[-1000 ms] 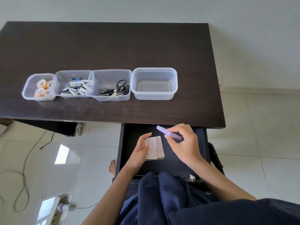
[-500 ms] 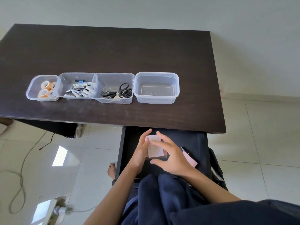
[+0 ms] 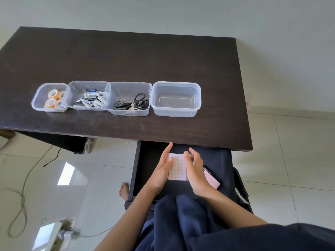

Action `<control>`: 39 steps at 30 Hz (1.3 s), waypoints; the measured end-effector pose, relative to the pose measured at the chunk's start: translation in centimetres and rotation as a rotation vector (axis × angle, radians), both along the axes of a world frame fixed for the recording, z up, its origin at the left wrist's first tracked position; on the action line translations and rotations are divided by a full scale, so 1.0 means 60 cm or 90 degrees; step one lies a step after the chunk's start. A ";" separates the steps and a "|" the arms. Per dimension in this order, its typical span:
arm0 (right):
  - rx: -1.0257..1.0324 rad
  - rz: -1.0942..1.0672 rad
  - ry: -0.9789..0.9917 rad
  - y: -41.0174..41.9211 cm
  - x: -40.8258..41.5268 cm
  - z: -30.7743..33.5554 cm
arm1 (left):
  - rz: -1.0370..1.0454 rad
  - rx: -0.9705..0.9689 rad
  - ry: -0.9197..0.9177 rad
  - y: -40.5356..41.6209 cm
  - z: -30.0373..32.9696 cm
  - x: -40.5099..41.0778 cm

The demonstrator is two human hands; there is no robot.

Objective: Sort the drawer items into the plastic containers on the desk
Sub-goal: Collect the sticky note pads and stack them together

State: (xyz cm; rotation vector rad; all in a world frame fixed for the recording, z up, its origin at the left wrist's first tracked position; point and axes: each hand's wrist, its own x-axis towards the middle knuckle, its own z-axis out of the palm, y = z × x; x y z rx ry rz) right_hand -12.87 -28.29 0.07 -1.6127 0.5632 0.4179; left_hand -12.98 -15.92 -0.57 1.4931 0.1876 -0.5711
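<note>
Nearest, down in the open drawer (image 3: 150, 160) at 6 o'clock: both hands around a small pad of patterned notes (image 3: 177, 166), left hand (image 3: 161, 171) flat along its 9 o'clock edge with fingers straight, a released grip merely steadying; right hand (image 3: 194, 169) curled over the 3 o'clock edge, fingertips seemingly pinching the upper corner, though contact there hard to confirm. Just beside, at 3 o'clock of the right wrist, a pink pad (image 3: 212, 180) lying on the drawer floor with a dark pen-like thing against it. Step in hand, by judgement: squaring up or gathering the note pad for lifting out. Next move calls for a firm pinch on the pad's edges, a lift clear of the drawer front, then a reach toward 12 o'clock. Farther off, on the table (image 3: 126, 57), four clear containers in a row: at 1 o'clock an empty tub (image 3: 198, 98), the likely target; then scissors (image 3: 134, 104) in the next; batteries (image 3: 90, 101) in the third; tape rolls (image 3: 52, 98) in the far tub at 10 o'clock.
</note>
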 end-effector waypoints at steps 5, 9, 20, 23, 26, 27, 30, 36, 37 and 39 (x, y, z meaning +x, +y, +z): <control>0.102 -0.036 0.055 0.003 0.003 0.008 | 0.026 -0.005 0.030 -0.012 -0.002 -0.006; 0.093 -0.019 0.039 0.008 0.000 0.002 | 0.048 0.005 0.054 -0.015 -0.004 -0.008; 0.067 -0.030 -0.016 0.008 -0.014 0.004 | 0.110 0.005 0.055 -0.013 -0.001 -0.013; 0.072 -0.082 -0.034 0.009 -0.012 0.002 | 0.108 0.006 0.055 -0.014 0.002 -0.010; 0.078 -0.101 -0.043 0.008 -0.010 0.002 | 0.101 0.012 0.047 -0.017 0.003 -0.009; 0.078 -0.104 -0.042 0.007 -0.010 0.003 | 0.097 0.016 0.047 -0.018 0.002 -0.009; 0.081 -0.109 -0.024 0.005 -0.008 0.006 | 0.078 0.035 0.043 -0.019 0.005 -0.009; 0.083 -0.053 -0.003 0.004 -0.003 0.009 | 0.047 0.067 0.026 -0.021 0.005 -0.013; 0.092 -0.040 0.001 0.003 -0.002 0.011 | 0.048 0.067 0.023 -0.020 0.004 -0.014; 0.108 -0.021 0.013 0.000 0.000 0.014 | 0.044 0.069 0.015 -0.018 0.004 -0.014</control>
